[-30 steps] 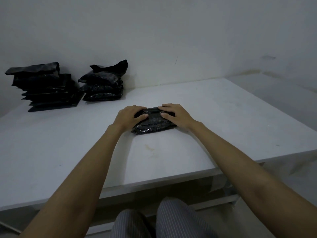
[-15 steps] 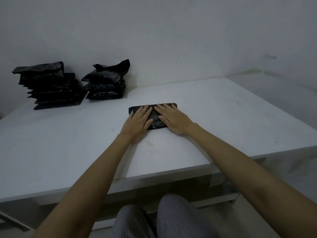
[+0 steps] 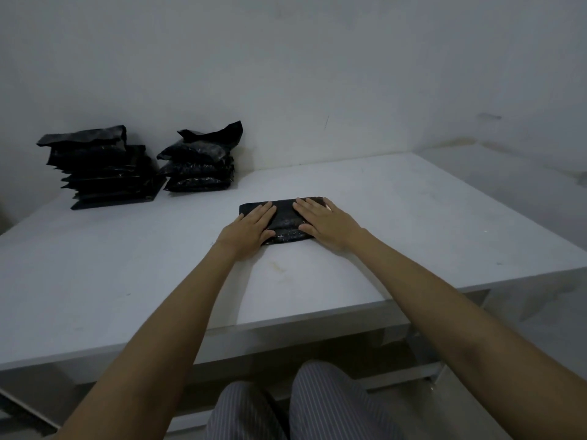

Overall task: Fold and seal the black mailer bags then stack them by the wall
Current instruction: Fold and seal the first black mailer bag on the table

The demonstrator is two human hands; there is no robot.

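Since half second ago your palms slid apart along bag; a second ago fingers were curled over its far edge, now flat. Bag itself not shifted. Left to right: two stacks [image 3: 101, 168] [image 3: 200, 163] of black bags by wall [image 3: 286, 74], well apart from hands; your left hand [image 3: 251, 228] flat, fingers straight, pressing left end of folded black bag [image 3: 286, 219] mid-table [image 3: 413, 217]; your right hand [image 3: 327, 222] flat, fingers straight, pressing right end
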